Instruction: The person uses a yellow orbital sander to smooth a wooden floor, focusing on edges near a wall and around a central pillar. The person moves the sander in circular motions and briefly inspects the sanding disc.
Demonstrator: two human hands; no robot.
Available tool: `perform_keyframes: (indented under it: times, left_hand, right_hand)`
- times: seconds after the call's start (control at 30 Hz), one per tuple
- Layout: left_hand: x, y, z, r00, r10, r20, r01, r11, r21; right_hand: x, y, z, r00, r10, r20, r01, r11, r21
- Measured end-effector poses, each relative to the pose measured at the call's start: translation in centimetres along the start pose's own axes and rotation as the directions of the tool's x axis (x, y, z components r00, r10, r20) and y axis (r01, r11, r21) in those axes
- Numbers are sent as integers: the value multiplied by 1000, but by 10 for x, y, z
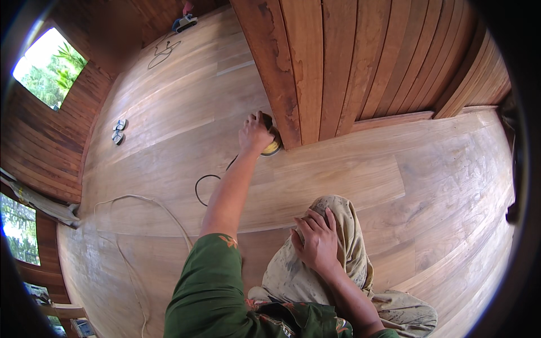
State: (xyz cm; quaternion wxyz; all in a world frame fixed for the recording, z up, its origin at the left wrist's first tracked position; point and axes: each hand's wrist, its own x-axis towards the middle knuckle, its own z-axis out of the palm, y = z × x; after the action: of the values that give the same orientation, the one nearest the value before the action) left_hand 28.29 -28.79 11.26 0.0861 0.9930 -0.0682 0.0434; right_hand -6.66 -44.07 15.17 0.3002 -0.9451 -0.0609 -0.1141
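Observation:
My left arm reaches forward across the wooden floor (332, 174). At its end my left hand (255, 135) is closed over the top of a small power sander (273, 147), dark above with a yellow band low down. The sander rests on the boards right against the foot of a wooden wall corner (286, 121); my fingers and palm hide much of its body. My right hand (319, 239) lies on my bent knee, fingers somewhat apart, holding nothing. The trouser leg (349, 225) under it is beige and stained.
A black cord (197, 188) curls beside my left forearm, and a pale cable (177, 219) loops across the floor at left. A pair of sandals (118, 132) lies further off. At the far end, another person's hand (187, 8) is at a blue-and-white power tool (185, 22).

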Motion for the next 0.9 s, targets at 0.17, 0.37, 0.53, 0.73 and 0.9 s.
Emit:
perform_keyframes:
  times: [0.17, 0.37, 0.53, 0.73, 0.9]
  left_hand:
    - [-1, -2, -2, 1000, -15, 1, 15, 1000, -17]
    - [2, -2, -3, 999, -20, 25, 20, 1000, -11]
    - [2, -1, -4, 1000, -11, 6, 11, 1000, -23]
    - [4, 0, -7, 999, -24, 26, 25, 999, -27]
    - [6, -3, -6, 1000, -18, 17, 18, 999, -28]
  right_hand:
    - [0, 0, 1, 1000, 3, 1, -3, 1000, 1]
    - [0, 0, 2, 1000, 8, 8, -8, 1000, -3]
    - [0, 0, 1, 1000, 9, 6, -9, 1000, 1]
    - [1, -1, 0, 1000, 13, 17, -12, 1000, -8]
    - [1, -1, 0, 1000, 11, 11, -11, 1000, -8]
